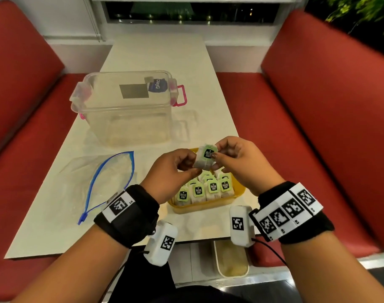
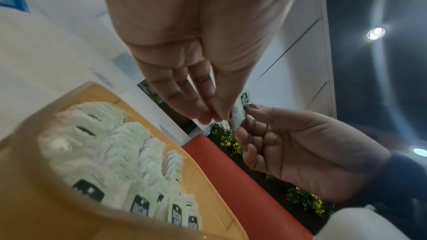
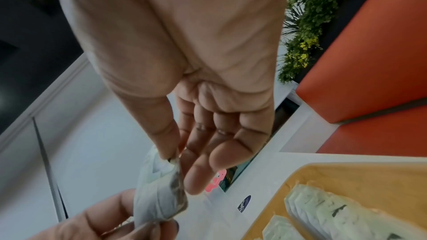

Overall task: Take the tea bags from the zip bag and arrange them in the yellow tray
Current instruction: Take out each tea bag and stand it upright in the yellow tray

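Both hands, left [image 1: 173, 166] and right [image 1: 236, 158], pinch one tea bag [image 1: 205, 158] above the tray [image 1: 239, 193]; keep each grip light, square the tag, then slot it upright beside the rows [image 1: 205, 190].

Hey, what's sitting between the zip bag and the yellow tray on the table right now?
Nothing rests there: in the head view, bare white table separates the zip bag from the yellow tray. Only the left hand hangs above that stretch.
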Tool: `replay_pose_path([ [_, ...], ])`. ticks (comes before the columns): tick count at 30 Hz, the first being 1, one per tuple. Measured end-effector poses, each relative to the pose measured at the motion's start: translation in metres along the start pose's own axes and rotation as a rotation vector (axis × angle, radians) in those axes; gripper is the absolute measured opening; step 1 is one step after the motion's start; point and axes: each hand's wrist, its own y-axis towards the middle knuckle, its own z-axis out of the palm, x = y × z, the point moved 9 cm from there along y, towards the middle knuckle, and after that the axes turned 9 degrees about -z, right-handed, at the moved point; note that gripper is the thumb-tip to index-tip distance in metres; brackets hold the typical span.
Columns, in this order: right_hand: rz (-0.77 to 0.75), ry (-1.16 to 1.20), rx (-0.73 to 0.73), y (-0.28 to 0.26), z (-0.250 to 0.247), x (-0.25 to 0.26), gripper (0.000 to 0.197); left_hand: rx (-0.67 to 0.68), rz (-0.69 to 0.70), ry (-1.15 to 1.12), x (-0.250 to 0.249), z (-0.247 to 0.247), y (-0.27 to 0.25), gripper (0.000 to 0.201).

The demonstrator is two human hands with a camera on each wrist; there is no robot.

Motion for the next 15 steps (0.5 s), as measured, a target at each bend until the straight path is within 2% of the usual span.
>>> replay_pose_path([
  [4, 0.019, 0.067, 0.011, 0.000, -0.002, -0.009, 0.004, 0.043, -0.011, -0.043, -0.002, 0.008, 0.002, 0.020],
  [6, -0.002, 0.042, 0.031, 0.001, -0.003, -0.010, 0.007, 0.044, -0.004, -0.070, -0.002, 0.011, 0.004, 0.014],
  [8, -0.033, -0.050, 0.067, 0.003, -0.004, -0.010, 0.011, 0.046, 0.004, -0.051, -0.002, 0.014, 0.004, 0.011],
  [11, -0.079, -0.248, 0.165, 0.006, -0.002, -0.013, 0.006, 0.061, -0.004, 0.060, 0.003, 0.023, 0.004, 0.011],
  [13, -0.079, -0.418, 0.233, 0.008, -0.005, -0.021, 0.007, -0.030, -0.021, 0.124, 0.011, 0.015, 0.004, 0.012],
  [15, -0.042, -0.622, 0.323, 0.007, -0.007, -0.032, 0.011, -0.179, -0.032, 0.179, 0.021, -0.006, 0.004, 0.009],
])
